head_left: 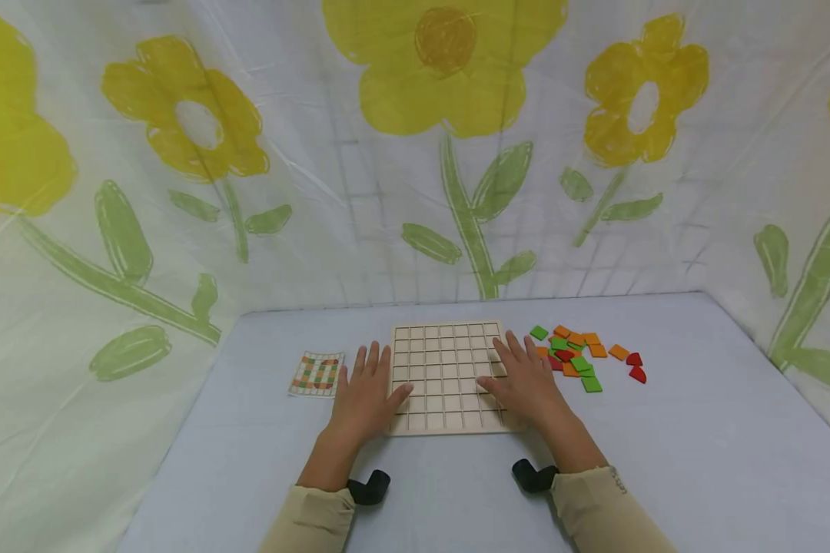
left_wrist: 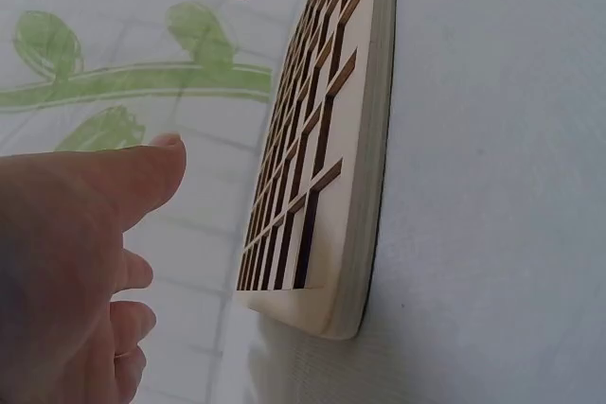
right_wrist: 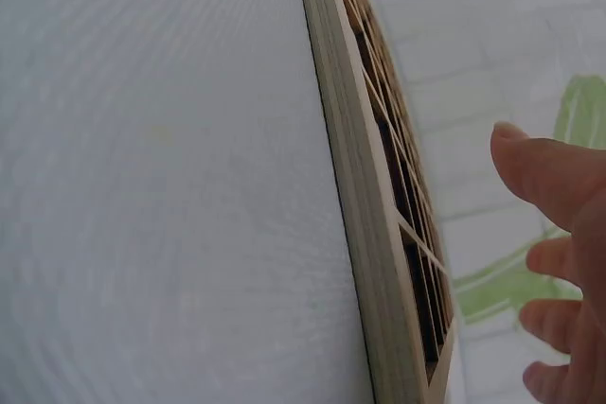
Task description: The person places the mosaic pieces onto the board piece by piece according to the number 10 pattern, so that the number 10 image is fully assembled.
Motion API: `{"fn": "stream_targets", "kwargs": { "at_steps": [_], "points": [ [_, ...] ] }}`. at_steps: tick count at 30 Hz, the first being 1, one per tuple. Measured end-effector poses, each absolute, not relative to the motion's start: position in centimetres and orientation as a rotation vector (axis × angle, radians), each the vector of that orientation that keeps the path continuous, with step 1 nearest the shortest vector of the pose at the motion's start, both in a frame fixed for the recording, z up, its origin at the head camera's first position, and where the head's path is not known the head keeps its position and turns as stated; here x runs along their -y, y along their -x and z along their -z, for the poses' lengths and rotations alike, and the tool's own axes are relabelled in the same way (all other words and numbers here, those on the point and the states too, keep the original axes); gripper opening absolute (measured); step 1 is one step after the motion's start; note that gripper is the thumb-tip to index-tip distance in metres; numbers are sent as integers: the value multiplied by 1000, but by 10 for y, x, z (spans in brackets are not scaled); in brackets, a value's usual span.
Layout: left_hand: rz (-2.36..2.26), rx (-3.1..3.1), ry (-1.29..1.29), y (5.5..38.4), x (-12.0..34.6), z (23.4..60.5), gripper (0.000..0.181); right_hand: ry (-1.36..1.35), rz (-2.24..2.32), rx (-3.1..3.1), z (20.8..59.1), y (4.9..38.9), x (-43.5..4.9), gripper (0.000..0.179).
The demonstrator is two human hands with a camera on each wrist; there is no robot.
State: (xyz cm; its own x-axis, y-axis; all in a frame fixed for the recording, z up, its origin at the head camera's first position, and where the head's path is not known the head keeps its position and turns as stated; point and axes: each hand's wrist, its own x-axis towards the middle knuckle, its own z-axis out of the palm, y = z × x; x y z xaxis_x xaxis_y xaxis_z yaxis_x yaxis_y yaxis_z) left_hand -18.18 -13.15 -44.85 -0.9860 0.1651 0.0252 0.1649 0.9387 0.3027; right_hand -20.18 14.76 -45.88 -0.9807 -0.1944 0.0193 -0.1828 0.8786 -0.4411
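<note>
A square wooden grid board (head_left: pixel 449 376) lies flat on the table, its cells bare wood. My left hand (head_left: pixel 363 395) is at the board's left edge, fingers stretched forward and thumb over the left column of cells. Over the right edge is my right hand (head_left: pixel 526 384), its fingers spread and nothing held. In the left wrist view the left thumb (left_wrist: pixel 156 172) stands apart from the board's corner (left_wrist: pixel 312 305). The right wrist view has the right thumb (right_wrist: pixel 540 172) pointing toward the board's raised side (right_wrist: pixel 365 262).
Right of the board lies a loose pile of orange, green and red tiles (head_left: pixel 579 361), with two red quarter-round pieces (head_left: pixel 636 374) at its far side. A patterned card (head_left: pixel 316 374) lies left of the left hand. Behind the table (head_left: pixel 449 491) hangs a flower-printed curtain (head_left: pixel 304 153).
</note>
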Motion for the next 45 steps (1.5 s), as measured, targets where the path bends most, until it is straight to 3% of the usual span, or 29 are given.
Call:
{"fn": "stream_targets", "kwargs": {
  "at_steps": [13, 21, 29, 45],
  "points": [
    [-723, -2869, -285, 187, 136, 457, 74, 340, 767, -2976, 461, 211, -155, 78],
    [-780, -2813, -304, 192, 146, 469, 70, 139, 974, -2985, 451, 217, -195, 69],
    [-935, -2796, -271, 197, 154, 473, 54, -160, 1076, -3054, 448, 215, -243, 58],
    [-1119, -2830, -267, 203, 155, 484, 45, -187, 885, -2960, 477, 221, -253, 53]
  ]
}}
